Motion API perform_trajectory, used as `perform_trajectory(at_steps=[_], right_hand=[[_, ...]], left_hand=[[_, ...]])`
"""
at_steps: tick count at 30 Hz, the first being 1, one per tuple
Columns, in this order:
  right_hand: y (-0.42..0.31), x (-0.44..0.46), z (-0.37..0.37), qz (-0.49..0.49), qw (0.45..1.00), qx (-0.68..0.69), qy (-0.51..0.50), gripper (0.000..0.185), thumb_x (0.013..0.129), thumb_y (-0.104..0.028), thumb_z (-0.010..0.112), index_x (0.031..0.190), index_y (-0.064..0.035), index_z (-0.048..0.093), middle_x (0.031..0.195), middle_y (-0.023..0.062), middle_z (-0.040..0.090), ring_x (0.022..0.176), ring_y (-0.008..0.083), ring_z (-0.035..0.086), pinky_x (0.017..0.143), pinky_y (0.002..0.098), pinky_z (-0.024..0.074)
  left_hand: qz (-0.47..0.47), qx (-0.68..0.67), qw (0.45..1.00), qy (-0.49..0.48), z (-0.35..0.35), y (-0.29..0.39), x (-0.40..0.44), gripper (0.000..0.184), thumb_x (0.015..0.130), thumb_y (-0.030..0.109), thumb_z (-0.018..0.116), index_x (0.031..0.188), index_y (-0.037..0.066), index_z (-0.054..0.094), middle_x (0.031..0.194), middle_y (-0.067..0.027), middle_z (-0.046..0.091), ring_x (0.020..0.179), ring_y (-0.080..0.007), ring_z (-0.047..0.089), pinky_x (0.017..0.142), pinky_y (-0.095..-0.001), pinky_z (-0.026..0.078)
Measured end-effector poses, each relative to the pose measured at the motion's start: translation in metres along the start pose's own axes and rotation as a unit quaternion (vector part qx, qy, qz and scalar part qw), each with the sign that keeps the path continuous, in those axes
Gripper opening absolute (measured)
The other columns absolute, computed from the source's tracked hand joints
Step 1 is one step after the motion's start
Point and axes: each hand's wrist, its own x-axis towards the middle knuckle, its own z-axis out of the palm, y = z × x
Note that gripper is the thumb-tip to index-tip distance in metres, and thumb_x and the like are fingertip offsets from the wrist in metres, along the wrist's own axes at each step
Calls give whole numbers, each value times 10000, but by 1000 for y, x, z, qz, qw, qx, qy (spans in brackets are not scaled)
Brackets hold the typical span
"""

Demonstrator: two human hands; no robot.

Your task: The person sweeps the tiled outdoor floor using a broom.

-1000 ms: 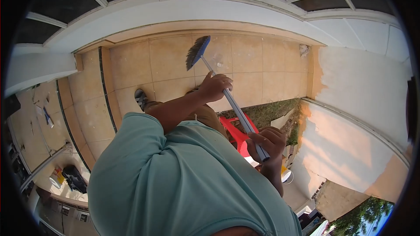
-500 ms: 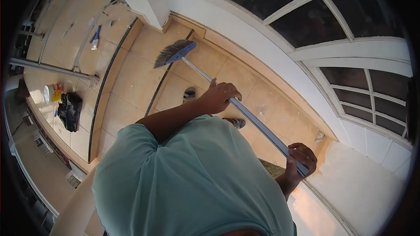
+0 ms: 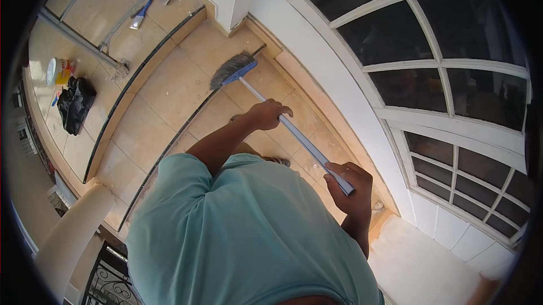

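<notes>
A broom with a blue head and dark bristles reaches across the tiled floor, its bristles at the dark edge of a step. Nearer the broom head, my left hand is wrapped round the grey handle. My right hand grips the same handle close to its end. Parts of my shoes show beneath the handle and behind my forearm.
Tiled steps with dark edging lie at the left. On the upper level are a black bag, a white tub, a blue-handled tool and metal poles. White-framed windows line the right; a pale column stands lower left.
The view has turned toward the steps, and the windows fill more of the right side. The broom head has moved from the tiles by the wall to the step edge, both hands still holding the handle.
</notes>
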Motion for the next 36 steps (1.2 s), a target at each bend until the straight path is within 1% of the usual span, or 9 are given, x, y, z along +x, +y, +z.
perform_trajectory(at_steps=[5,8,14,19,24,26,28,30,36], right_hand=[[-22,-3,-21,-63,998,-1,4,239,680,-47,760,917,-25,739,814,121,728,665,286,665,670,338,570],[-32,13,-20,-101,995,-24,-17,239,674,-73,780,908,-41,744,747,85,698,646,266,650,691,352,588],[-47,29,-22,-213,975,18,63,253,695,-100,811,939,-98,745,615,17,589,516,152,595,693,369,614],[-42,59,-4,-262,958,48,111,256,737,-104,801,971,-36,725,667,49,656,544,161,635,629,323,610],[-34,84,27,-251,950,109,151,274,774,-52,782,1039,-31,716,685,67,664,543,173,631,525,280,522],[-33,88,35,-149,987,49,42,237,776,7,735,1011,-15,722,741,121,685,553,191,613,537,272,491],[-24,86,41,-159,983,66,68,257,773,17,727,1026,-27,731,722,103,669,539,176,592,500,272,430],[-19,73,33,-143,988,49,35,250,759,20,729,1005,-23,733,726,104,670,557,179,605,509,273,445],[-14,19,5,-119,990,58,53,308,664,-22,770,969,-39,732,723,103,667,591,239,647,552,310,514]], left_hand=[[24,25,999,-2,-37,25,-35,450,754,-19,599,1122,220,701,925,-53,686,1018,-296,623,866,-420,519],[3,68,997,21,-68,21,-45,375,795,31,644,1124,203,702,899,-59,692,985,-289,635,853,-413,521],[4,60,984,167,-132,47,-48,305,837,116,722,1140,139,698,868,-88,687,894,-298,650,774,-418,522],[-5,125,950,285,-172,45,-45,291,732,-38,680,985,96,733,837,-72,682,909,-312,668,710,-405,534],[88,185,920,335,-189,-18,-23,247,714,-33,662,923,87,713,800,-81,667,899,-306,663,721,-413,534],[104,203,906,356,-179,-34,-21,217,714,-24,661,894,88,706,781,-82,658,886,-305,660,717,-414,533],[30,173,934,311,-166,-31,-16,164,711,-3,672,840,96,695,782,-73,655,864,-304,653,751,-424,528],[-82,125,964,221,-143,-28,-15,148,717,49,679,814,154,719,860,-44,705,1027,-262,654,965,-436,484],[23,202,960,194,-77,12,-43,279,676,19,670,878,204,717,947,45,711,966,-200,670,1080,-459,440]])
